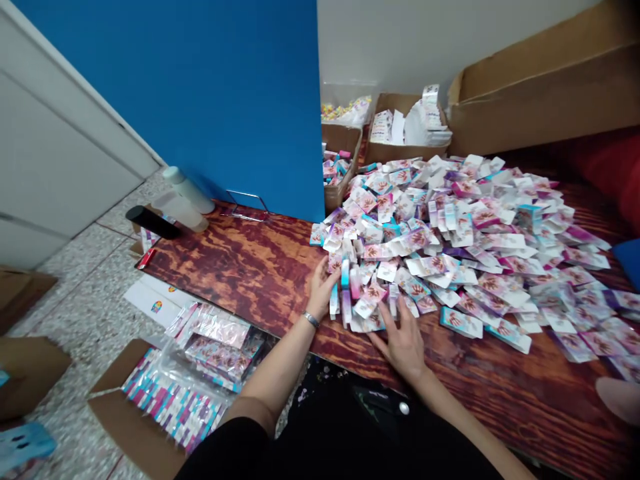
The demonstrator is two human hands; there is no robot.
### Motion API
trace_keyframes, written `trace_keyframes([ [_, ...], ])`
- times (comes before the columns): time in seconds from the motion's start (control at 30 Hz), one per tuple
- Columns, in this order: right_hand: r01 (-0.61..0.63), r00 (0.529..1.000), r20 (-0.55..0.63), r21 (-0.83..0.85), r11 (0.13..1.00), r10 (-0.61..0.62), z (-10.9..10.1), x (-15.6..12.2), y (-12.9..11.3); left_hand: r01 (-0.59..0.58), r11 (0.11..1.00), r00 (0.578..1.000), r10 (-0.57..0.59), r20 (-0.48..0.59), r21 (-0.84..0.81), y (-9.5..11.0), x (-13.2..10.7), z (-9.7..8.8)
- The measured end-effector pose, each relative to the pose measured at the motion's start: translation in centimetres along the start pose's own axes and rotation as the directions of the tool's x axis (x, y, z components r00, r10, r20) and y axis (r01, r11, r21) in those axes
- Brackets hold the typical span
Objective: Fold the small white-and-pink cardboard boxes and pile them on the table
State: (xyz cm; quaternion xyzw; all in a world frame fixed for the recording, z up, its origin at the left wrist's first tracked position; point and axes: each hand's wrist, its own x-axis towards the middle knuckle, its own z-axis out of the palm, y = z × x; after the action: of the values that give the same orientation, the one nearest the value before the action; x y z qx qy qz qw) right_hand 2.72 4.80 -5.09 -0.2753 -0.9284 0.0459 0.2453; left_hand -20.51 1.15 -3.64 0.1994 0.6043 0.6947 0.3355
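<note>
A large heap of small white, pink and teal card packets [460, 247] covers the wooden tabletop [240, 273], which has a dark red-brown burnt grain. My left hand [320, 290] is cupped against several packets standing on edge [344, 290] at the heap's front, though I cannot tell whether it grips them. My right hand [403, 343] lies just in front of the heap, its fingers spread, with the fingertips touching loose packets. A bracelet [311, 320] circles my left wrist.
A cardboard box [135, 427] and clear bags of packets [215, 340] sit on the speckled floor at the lower left. Behind the heap stand more cardboard boxes [400, 127]. A white bottle [187, 190] and a black cylinder [153, 222] stand at the table's far left, beside a blue panel [200, 100].
</note>
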Motion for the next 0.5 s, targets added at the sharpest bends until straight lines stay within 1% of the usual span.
trace_keyframes([
  [0.07,-0.014,1.0,-0.022,0.051,0.999,0.016,0.5,1.4,-0.3,0.074,0.992,0.996,-0.068,0.059,-0.098,0.7,-0.3,1.4],
  [0.13,-0.02,0.999,-0.048,0.098,0.995,0.025,0.7,2.9,-0.4,0.114,0.98,0.99,-0.098,0.106,-0.162,1.8,-0.4,2.7],
  [0.27,-0.011,0.989,-0.144,0.134,0.991,0.03,-0.2,5.8,0.0,0.105,0.964,0.974,-0.051,0.219,-0.246,4.8,0.5,4.8],
  [0.33,-0.019,0.983,-0.181,0.13,0.991,0.043,-1.2,7.5,0.6,0.086,0.952,0.963,-0.004,0.271,-0.293,6.7,1.6,6.0],
  [0.4,-0.033,0.972,-0.226,0.118,0.992,0.059,-2.2,9.6,1.5,0.044,0.936,0.953,0.065,0.295,-0.348,8.8,3.2,7.8],
  [0.43,-0.037,0.965,-0.255,0.107,0.994,0.063,-2.7,10.9,2.2,0.027,0.928,0.949,0.093,0.301,-0.372,9.9,4.3,8.9],
  [0.5,-0.042,0.95,-0.306,0.068,0.997,0.061,-3.7,13.7,3.7,0.046,0.916,0.951,0.082,0.299,-0.399,12.0,6.7,11.5],
])
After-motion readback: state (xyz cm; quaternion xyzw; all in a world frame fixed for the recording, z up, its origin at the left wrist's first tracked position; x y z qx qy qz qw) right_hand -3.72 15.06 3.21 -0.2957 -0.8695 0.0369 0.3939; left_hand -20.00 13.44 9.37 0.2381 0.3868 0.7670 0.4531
